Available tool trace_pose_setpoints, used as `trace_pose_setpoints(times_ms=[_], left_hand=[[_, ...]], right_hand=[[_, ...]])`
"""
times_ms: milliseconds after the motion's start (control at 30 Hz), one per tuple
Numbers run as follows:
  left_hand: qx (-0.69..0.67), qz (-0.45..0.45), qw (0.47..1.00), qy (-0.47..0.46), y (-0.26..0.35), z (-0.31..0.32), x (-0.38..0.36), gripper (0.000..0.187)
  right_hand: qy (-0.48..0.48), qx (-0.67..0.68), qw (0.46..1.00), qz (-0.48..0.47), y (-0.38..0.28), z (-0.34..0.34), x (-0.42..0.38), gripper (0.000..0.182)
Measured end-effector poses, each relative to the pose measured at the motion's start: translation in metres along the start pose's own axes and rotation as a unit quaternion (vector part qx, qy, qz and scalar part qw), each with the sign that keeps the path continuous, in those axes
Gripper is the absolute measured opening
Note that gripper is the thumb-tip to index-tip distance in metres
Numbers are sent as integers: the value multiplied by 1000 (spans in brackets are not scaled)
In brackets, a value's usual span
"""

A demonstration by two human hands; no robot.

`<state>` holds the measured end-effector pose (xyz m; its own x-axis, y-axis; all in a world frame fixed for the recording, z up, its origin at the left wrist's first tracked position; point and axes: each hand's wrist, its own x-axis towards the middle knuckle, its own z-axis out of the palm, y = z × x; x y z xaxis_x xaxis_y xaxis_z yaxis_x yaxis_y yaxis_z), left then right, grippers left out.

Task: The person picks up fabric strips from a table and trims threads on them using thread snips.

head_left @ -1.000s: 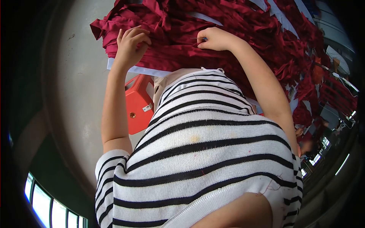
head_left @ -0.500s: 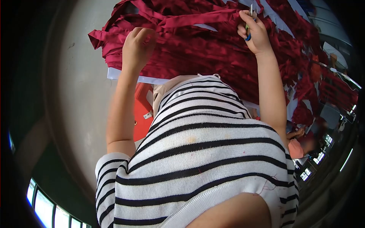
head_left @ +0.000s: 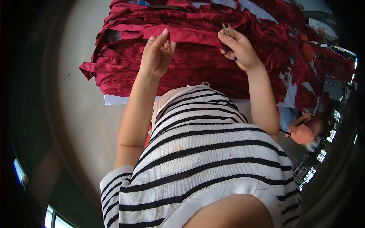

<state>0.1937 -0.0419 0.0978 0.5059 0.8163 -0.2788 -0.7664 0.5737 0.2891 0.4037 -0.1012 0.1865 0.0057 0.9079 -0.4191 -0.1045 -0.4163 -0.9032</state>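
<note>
Nearest is the striped knit top [head_left: 201, 152], with a loose thread [head_left: 262, 186] lying near its collar. Beyond it, both forearms extend over the near edge of the white-covered tabletop [head_left: 116, 100].

Left hand [head_left: 155, 59]: thumb and forefinger grasp a maroon fabric strip [head_left: 194, 36]; the other fingers are loosely curled. Right hand [head_left: 243, 51]: thumb and fingers grip the same strip near its right end and also retain a pair of thread snips [head_left: 227, 30]. The blades project past the fingers, toward the far edge. The strip spans the two hands above the middle of the tabletop; its left part runs past the left hand toward the left edge.

Beneath and around the hands, a pile of maroon strips [head_left: 197, 70] covers much of the tabletop, with folded ends near the left edge. A small blue object [head_left: 142, 3] lies toward the far edge. Beyond the right side, a seated person [head_left: 302, 133] is visible.

Caution, as judged: the exposed blades beside the strip could nick or snag the cloth if the right wrist turns. A weak left pinch could let the strip slip into the pile. Pulling against overlapping strips could tangle them or drag folded ends over the left edge.
</note>
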Motion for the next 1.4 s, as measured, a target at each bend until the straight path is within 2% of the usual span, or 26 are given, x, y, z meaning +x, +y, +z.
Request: trace_pose_setpoints(times_ms=[33, 167, 200, 300, 333, 433, 567, 733, 833, 1000, 1100, 1300, 1400], left_hand=[[30, 10, 999, 18, 6, 10, -9, 5], [109, 82, 989, 48, 6, 42, -42, 4], [109, 103, 988, 29, 5, 42, -48, 7], [150, 119, 981, 24, 9, 53, -59, 8], [151, 118, 981, 20, 11, 50, -60, 10], [185, 121, 975, -8, 13, 48, -64, 12], [225, 111, 968, 31, 9, 44, -66, 14], [239, 99, 966, 16, 10, 48, -69, 14], [252, 119, 959, 57, 9, 55, -70, 18], [261, 109, 959, 29, 10, 57, -72, 18], [258, 99, 961, 24, 10, 57, -73, 18], [252, 88, 964, 9, 9, 55, -72, 17], [250, 87, 964, 5, 9, 56, -72, 16]], right_hand=[[37, -17, 999, 10, 1, 2, -1, 10], [30, -109, 994, 3, 11, 4, -1, 15], [30, -158, 987, -7, 15, 4, -1, 19], [98, -251, 954, -132, 18, 17, -6, 25], [108, -255, 937, -214, 23, 20, -5, 30], [73, -249, 935, -243, 10, 35, -18, 30], [61, -323, 885, -330, 2, 53, -23, 25], [51, -324, 888, -321, -3, 63, -23, 21], [34, -313, 890, -329, -2, 68, -19, 20], [26, -316, 880, -354, -5, 77, -15, 18], [1, -336, 880, -336, -8, 75, -18, 19], [24, -335, 851, -403, -2, 74, -13, 12], [28, -351, 843, -407, -2, 72, -13, 13]])
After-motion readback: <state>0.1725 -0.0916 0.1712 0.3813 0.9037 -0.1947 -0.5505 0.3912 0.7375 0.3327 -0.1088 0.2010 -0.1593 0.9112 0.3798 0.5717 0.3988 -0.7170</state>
